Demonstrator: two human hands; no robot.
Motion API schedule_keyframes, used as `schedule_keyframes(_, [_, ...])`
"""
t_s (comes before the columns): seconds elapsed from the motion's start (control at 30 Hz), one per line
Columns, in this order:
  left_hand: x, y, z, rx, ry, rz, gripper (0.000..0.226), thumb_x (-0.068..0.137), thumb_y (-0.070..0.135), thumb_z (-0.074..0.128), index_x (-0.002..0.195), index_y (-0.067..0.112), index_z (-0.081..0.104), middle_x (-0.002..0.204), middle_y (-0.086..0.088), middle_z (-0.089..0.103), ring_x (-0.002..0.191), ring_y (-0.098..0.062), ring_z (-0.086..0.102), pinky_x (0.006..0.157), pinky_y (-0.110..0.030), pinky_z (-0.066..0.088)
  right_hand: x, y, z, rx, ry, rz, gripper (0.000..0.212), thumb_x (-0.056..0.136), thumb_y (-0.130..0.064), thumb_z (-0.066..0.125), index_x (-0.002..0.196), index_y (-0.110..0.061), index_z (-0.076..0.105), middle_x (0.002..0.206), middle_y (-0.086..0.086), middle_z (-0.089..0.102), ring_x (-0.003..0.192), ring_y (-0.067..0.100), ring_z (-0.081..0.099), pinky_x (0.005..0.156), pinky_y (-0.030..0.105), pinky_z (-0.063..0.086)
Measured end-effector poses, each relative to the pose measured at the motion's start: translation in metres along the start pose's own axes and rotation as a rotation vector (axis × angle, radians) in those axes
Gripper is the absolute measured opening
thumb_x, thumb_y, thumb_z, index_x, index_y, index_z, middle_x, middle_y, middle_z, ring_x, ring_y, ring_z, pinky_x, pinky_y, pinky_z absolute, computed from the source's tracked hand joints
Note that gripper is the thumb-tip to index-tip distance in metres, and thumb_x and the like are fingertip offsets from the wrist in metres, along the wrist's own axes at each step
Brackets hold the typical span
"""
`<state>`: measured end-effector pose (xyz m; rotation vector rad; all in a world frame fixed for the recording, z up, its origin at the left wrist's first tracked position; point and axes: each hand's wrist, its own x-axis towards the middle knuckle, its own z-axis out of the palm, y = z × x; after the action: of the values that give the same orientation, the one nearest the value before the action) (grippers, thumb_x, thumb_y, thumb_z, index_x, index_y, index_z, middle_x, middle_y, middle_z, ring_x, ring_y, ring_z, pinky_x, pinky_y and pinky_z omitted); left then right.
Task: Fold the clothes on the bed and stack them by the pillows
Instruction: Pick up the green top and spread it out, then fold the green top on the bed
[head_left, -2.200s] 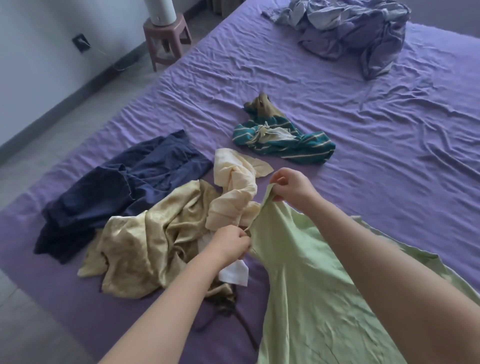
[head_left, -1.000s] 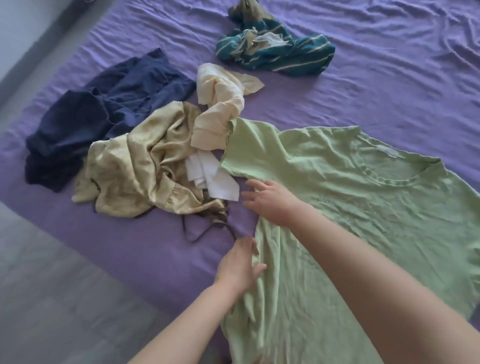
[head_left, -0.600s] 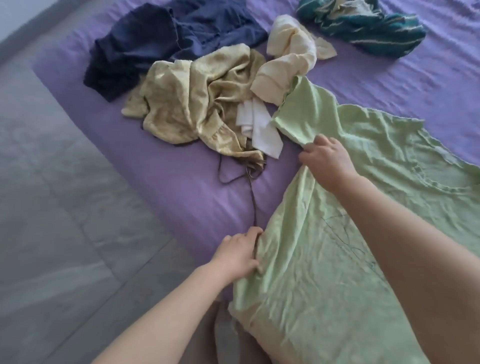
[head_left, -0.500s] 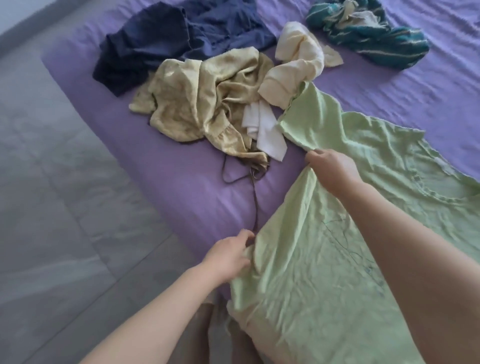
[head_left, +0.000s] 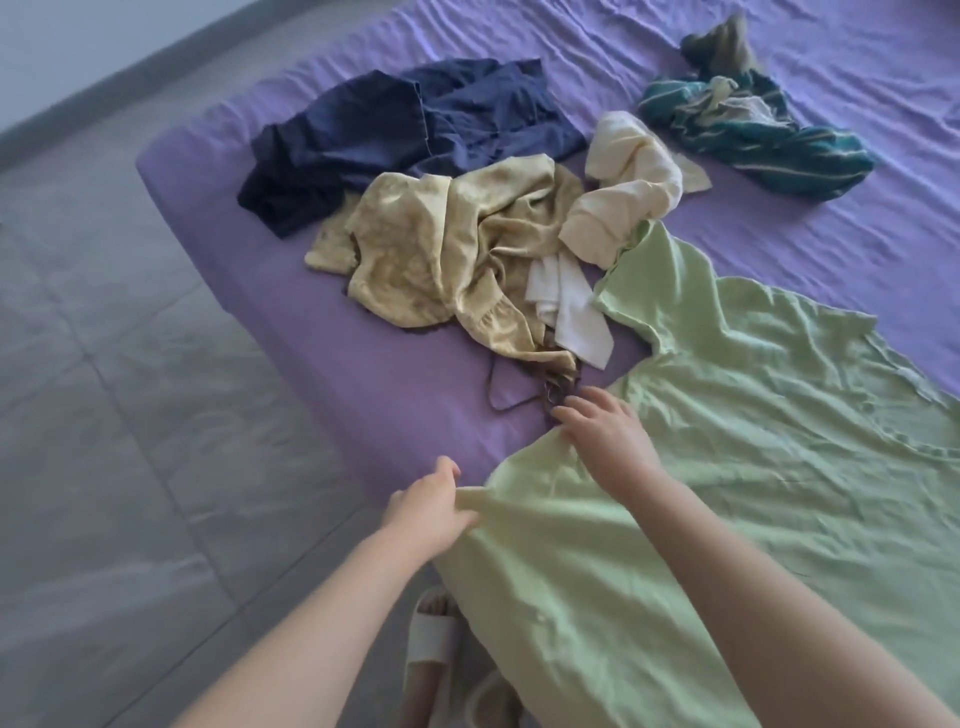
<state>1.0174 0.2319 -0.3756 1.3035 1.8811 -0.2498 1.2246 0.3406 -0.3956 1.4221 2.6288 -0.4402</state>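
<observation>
1. Pinching the side edge of the green t-shirt (head_left: 753, 467) in my left hand (head_left: 428, 512), I am resting my right hand (head_left: 605, 441), fingers spread, flat on it just beyond.
2. It is lying spread across the bed (head_left: 415, 395), hem hanging over the edge below my grip.
3. I am judging it light, limp and crease-prone; seams and shoulders look best for holding.

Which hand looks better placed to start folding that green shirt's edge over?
Probably the left hand: it already pinches the side edge of the green shirt near the bed's edge. The right hand lies open with straight fingers on the fabric, better suited to holding it flat.
</observation>
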Motion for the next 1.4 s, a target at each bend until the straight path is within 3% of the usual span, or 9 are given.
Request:
schedule_keyframes(0.2, [0.001, -0.034, -0.018, -0.053, -0.186, -0.008, 0.028, 0.075, 0.038, 0.072, 0.082, 0.022, 0.050, 0.084, 0.006, 0.056, 0.076, -0.016, 0.053, 0.063, -0.028, 0.039, 0.000, -0.025, -0.007, -0.117, 0.127, -0.054, 0.011, 0.066, -0.009, 0.065, 0.075, -0.015, 0.062, 0.071, 0.001, 0.058, 0.077, 0.026, 0.057, 0.069, 0.032, 0.043])
schedule_keyframes(0.33, [-0.001, -0.037, -0.027, 0.047, -0.146, -0.015, 0.023, 0.076, 0.037, 0.069, 0.078, 0.027, 0.048, 0.085, 0.010, 0.059, 0.080, -0.015, 0.055, 0.060, -0.026, 0.037, -0.005, -0.037, 0.001, 0.075, 0.093, 0.055, 0.029, 0.088, -0.014, 0.054, 0.116, -0.017, 0.059, 0.114, 0.002, 0.059, 0.117, 0.024, 0.047, 0.090, 0.032, 0.036])
schedule_keyframes(0.47, [-0.001, -0.018, -0.025, 0.226, 0.013, 0.103, 0.022, 0.085, 0.029, 0.058, 0.106, 0.028, 0.053, 0.113, 0.003, 0.055, 0.107, -0.020, 0.053, 0.079, -0.030, 0.041, -0.043, -0.040, 0.009, 0.136, 0.023, 0.142, 0.055, 0.086, -0.007, 0.053, 0.140, -0.015, 0.041, 0.144, 0.006, 0.040, 0.137, 0.024, 0.029, 0.108, 0.038, 0.032])
schedule_keyframes(0.63, [-0.007, 0.036, 0.000, 0.349, 0.178, 0.468, 0.039, 0.089, 0.028, 0.051, 0.128, 0.027, 0.044, 0.125, 0.002, 0.044, 0.116, -0.021, 0.042, 0.092, -0.032, 0.037, -0.134, -0.038, 0.025, 0.184, 0.007, 0.385, 0.052, 0.085, -0.007, 0.055, 0.136, -0.015, 0.046, 0.149, 0.008, 0.035, 0.140, 0.026, 0.027, 0.110, 0.037, 0.030])
schedule_keyframes(0.8, [-0.024, 0.093, 0.063, 0.483, 0.110, 0.819, 0.043, 0.089, 0.016, 0.048, 0.131, 0.021, 0.046, 0.139, -0.004, 0.037, 0.128, -0.024, 0.034, 0.100, -0.034, 0.030, -0.216, -0.041, 0.038, 0.219, 0.090, 0.675, 0.044, 0.058, -0.008, 0.085, 0.099, -0.013, 0.070, 0.116, 0.016, 0.065, 0.110, 0.035, 0.061, 0.083, 0.046, 0.053])
schedule_keyframes(1.07, [-0.070, 0.157, 0.170, 0.785, -0.126, 1.148, 0.039, 0.089, 0.020, 0.042, 0.127, 0.021, 0.045, 0.133, -0.005, 0.042, 0.123, -0.026, 0.036, 0.090, -0.035, 0.034, -0.354, -0.044, 0.069, 0.286, 0.176, 1.098, 0.047, 0.052, -0.005, 0.088, 0.096, -0.012, 0.073, 0.110, 0.018, 0.067, 0.102, 0.036, 0.065, 0.077, 0.048, 0.054])
schedule_keyframes(1.17, [-0.091, 0.181, 0.202, 0.842, -0.174, 1.242, 0.035, 0.090, 0.021, 0.042, 0.125, 0.022, 0.047, 0.132, -0.005, 0.042, 0.123, -0.026, 0.035, 0.089, -0.035, 0.034, -0.394, -0.045, 0.082, 0.345, 0.232, 1.258, 0.046, 0.058, -0.002, 0.085, 0.101, -0.008, 0.072, 0.115, 0.023, 0.063, 0.106, 0.041, 0.061, 0.081, 0.052, 0.051])
schedule_keyframes(1.27, [-0.110, 0.199, 0.228, 0.870, -0.237, 1.289, 0.043, 0.088, 0.019, 0.047, 0.131, 0.022, 0.044, 0.142, -0.007, 0.034, 0.135, -0.026, 0.026, 0.099, -0.037, 0.030, -0.415, -0.043, 0.093, 0.484, 0.250, 1.439, 0.050, 0.080, -0.011, 0.070, 0.128, -0.012, 0.056, 0.133, 0.019, 0.050, 0.116, 0.038, 0.051, 0.094, 0.044, 0.043])
schedule_keyframes(1.4, [-0.129, 0.211, 0.248, 0.942, -0.267, 1.263, 0.059, 0.090, 0.019, 0.047, 0.144, 0.030, 0.028, 0.156, -0.007, 0.012, 0.144, -0.028, 0.011, 0.112, -0.044, 0.019, -0.414, -0.040, 0.099, 0.719, 0.282, 1.389, 0.061, 0.091, -0.014, 0.055, 0.146, -0.022, 0.029, 0.121, 0.009, 0.050, 0.108, 0.033, 0.052, 0.090, 0.041, 0.042])
